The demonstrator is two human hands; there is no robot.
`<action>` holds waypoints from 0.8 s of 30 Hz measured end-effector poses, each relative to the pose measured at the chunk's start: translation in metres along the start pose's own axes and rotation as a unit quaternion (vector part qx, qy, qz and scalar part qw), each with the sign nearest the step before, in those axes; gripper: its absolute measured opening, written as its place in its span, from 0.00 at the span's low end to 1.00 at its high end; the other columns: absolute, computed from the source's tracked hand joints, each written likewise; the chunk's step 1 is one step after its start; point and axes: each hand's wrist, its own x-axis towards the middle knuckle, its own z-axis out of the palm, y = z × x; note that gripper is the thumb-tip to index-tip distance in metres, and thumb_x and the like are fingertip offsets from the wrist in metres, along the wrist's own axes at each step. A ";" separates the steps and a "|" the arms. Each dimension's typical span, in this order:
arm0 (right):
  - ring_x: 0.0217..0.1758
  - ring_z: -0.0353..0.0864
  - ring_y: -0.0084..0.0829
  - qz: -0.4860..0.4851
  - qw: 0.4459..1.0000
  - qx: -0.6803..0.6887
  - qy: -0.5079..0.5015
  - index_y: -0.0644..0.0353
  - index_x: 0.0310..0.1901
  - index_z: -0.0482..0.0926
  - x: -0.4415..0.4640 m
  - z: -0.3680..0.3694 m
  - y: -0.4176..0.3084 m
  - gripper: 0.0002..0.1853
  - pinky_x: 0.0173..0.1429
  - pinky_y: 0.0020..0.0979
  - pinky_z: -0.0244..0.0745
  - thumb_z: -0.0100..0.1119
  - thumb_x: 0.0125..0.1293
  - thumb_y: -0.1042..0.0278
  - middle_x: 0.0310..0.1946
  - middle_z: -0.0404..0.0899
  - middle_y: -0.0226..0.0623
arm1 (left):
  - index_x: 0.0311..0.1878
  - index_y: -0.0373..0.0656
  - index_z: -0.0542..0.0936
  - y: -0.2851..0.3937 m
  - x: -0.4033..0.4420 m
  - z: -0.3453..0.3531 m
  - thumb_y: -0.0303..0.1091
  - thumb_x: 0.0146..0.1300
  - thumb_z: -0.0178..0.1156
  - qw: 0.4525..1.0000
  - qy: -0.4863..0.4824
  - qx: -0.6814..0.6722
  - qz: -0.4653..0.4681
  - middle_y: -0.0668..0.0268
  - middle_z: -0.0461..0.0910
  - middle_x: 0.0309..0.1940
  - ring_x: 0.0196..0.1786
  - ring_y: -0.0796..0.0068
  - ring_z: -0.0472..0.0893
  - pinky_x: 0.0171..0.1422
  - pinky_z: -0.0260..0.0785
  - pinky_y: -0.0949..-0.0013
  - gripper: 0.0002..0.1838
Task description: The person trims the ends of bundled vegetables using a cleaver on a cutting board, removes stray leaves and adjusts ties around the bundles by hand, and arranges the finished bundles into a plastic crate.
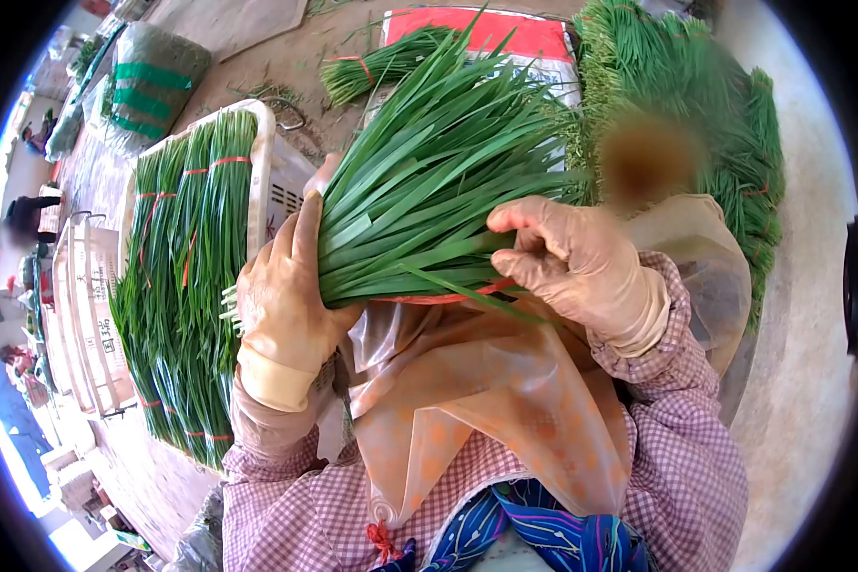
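A large bunch of garlic chives [439,181] fans out in front of me, its leaf tips pointing up and to the right. My left hand [291,276], in a pale rubber glove, is wrapped round the stem end at the left. The white stem ends stick out beyond that palm. A red strip [439,297] shows along the bunch's lower side. Over the right lower leaves is my gloved right hand [582,262], fingers curled, with a gap between thumb and forefinger and nothing visible between them. One loose leaf [472,291] slants below it.
To the left, a white crate [262,143] holds tied chive bundles [186,276]. Another tied bundle [391,65] lies on a red and white sack [524,38]. More chives [753,162] are piled at right. A plastic apron [486,400] covers my lap. Another person [30,214] is far left.
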 end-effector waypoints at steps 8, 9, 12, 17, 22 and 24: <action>0.25 0.80 0.39 -0.134 0.984 -0.118 0.029 0.57 0.39 0.77 0.014 0.023 0.006 0.09 0.29 0.34 0.73 0.66 0.59 0.69 0.23 0.78 0.37 | 0.72 0.40 0.57 0.007 -0.005 0.005 0.35 0.31 0.76 0.998 -0.020 0.041 -0.046 0.50 0.73 0.57 0.55 0.50 0.76 0.59 0.68 0.54 0.59; 0.25 0.80 0.39 -0.142 0.983 -0.117 0.027 0.57 0.39 0.77 0.013 0.021 0.003 0.09 0.29 0.34 0.73 0.66 0.59 0.69 0.23 0.78 0.37 | 0.72 0.40 0.58 0.013 -0.006 0.004 0.35 0.29 0.77 0.997 -0.009 0.066 -0.041 0.52 0.72 0.58 0.55 0.51 0.76 0.60 0.67 0.55 0.60; 0.26 0.81 0.36 -0.271 0.956 -0.073 0.087 0.56 0.38 0.77 0.001 0.004 -0.016 0.10 0.31 0.33 0.75 0.67 0.58 0.68 0.27 0.80 0.32 | 0.71 0.41 0.61 0.026 -0.012 0.013 0.36 0.28 0.76 0.988 0.013 0.145 -0.048 0.55 0.72 0.60 0.55 0.55 0.75 0.59 0.67 0.54 0.58; 0.46 0.79 0.41 -0.373 0.903 -0.194 0.087 0.57 0.45 0.78 0.032 0.020 -0.022 0.18 0.49 0.41 0.74 0.70 0.55 0.60 0.43 0.79 0.37 | 0.68 0.45 0.66 0.035 -0.017 0.024 0.33 0.50 0.63 0.972 0.043 0.228 -0.045 0.54 0.72 0.60 0.56 0.57 0.75 0.59 0.67 0.54 0.38; 0.49 0.79 0.42 -0.374 0.910 -0.104 0.143 0.59 0.45 0.77 0.040 0.027 0.005 0.17 0.54 0.43 0.74 0.69 0.56 0.63 0.43 0.79 0.37 | 0.72 0.41 0.60 0.029 -0.025 0.028 0.36 0.33 0.73 0.975 0.024 0.214 -0.047 0.50 0.68 0.64 0.62 0.51 0.71 0.64 0.62 0.50 0.56; 0.50 0.79 0.43 -0.404 0.894 -0.104 0.164 0.60 0.45 0.77 0.042 0.022 -0.001 0.17 0.55 0.44 0.74 0.68 0.56 0.64 0.43 0.79 0.38 | 0.72 0.41 0.60 0.028 -0.026 0.032 0.36 0.35 0.73 0.973 0.032 0.225 -0.044 0.50 0.67 0.64 0.62 0.51 0.71 0.65 0.62 0.50 0.54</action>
